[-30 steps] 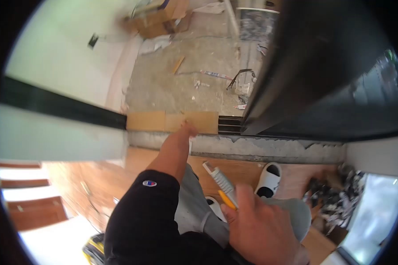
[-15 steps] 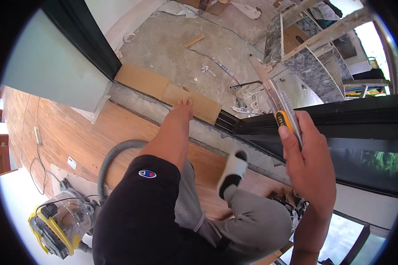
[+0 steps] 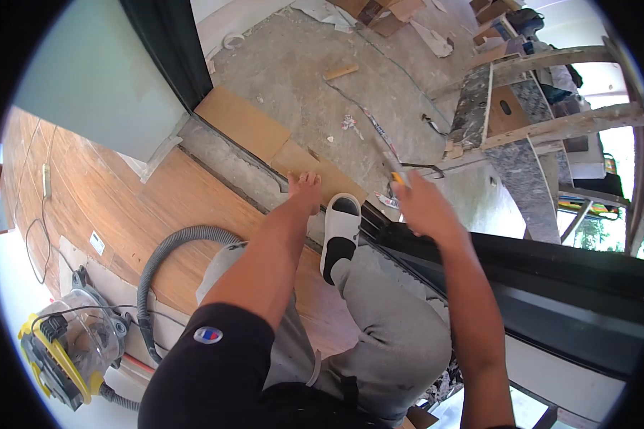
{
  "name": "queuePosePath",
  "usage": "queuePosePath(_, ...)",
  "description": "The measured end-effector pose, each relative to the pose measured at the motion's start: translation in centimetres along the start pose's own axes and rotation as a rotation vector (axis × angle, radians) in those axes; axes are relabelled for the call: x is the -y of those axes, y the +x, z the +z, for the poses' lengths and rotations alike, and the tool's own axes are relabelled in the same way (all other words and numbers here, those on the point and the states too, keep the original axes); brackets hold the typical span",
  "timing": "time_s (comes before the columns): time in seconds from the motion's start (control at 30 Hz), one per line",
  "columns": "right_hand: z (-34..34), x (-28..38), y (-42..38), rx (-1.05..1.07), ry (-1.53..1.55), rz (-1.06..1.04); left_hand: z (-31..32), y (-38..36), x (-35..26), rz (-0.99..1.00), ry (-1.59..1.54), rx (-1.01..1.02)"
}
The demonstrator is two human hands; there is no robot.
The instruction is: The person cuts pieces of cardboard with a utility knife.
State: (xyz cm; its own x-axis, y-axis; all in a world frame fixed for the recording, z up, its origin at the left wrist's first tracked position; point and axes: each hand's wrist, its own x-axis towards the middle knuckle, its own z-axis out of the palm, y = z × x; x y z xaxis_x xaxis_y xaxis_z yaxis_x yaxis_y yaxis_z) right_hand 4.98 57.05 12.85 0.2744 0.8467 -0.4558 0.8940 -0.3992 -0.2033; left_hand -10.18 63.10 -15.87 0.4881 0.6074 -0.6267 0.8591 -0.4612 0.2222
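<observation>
1. Left hand (image 3: 304, 187) reaches far forward, fingers spread flat, pressing on the near edge of a cardboard piece (image 3: 315, 171) lying at the door threshold.
2. Right hand (image 3: 422, 207) is closed around a utility knife (image 3: 396, 170); yellow handle bit shows at the thumb, the grey blade end sticks out toward the far side.
3. Knife sits just right of the cardboard piece, above the black door track (image 3: 379, 222); cannot tell if the blade touches anything.
4. A second, larger cardboard sheet (image 3: 240, 121) lies to the far left of the first, along the same threshold.
5. Foot in a white slipper (image 3: 340, 225) rests between the two hands, toe near the track.
6. Grey trousers (image 3: 386, 322) cover the bent knee, near centre.
7. Wood floor (image 3: 157, 207) on the near left; bare concrete floor (image 3: 293, 79) on the far side of the threshold.
8. Yellow vacuum (image 3: 57, 347) at near left, its grey hose (image 3: 168, 247) curving toward the leg.
9. Paint-spattered trestle (image 3: 529, 114) at far right.
10. Dark sliding door frame (image 3: 551, 286) runs along the right.
</observation>
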Motion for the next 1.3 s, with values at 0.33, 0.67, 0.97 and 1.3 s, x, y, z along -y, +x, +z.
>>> queuePosePath(0.33,14.5,-2.8,15.7,0.262,-0.297,-0.215,1.5,5.0,-1.0,-0.363,-0.332,-0.248)
queuePosePath(0.67,15.7,-4.6,18.1,0.372,-0.171,-0.269,0.6,6.6,0.7,-0.435,-0.364,0.07)
queuePosePath(0.97,14.5,-5.1,18.1,0.482,-0.066,-0.279,1.2,7.1,1.1,-0.416,-0.322,0.157)
queuePosePath(1.3,14.3,-3.5,18.4,0.521,-0.212,-0.356,-0.8,7.1,0.9,-0.414,-0.375,0.273)
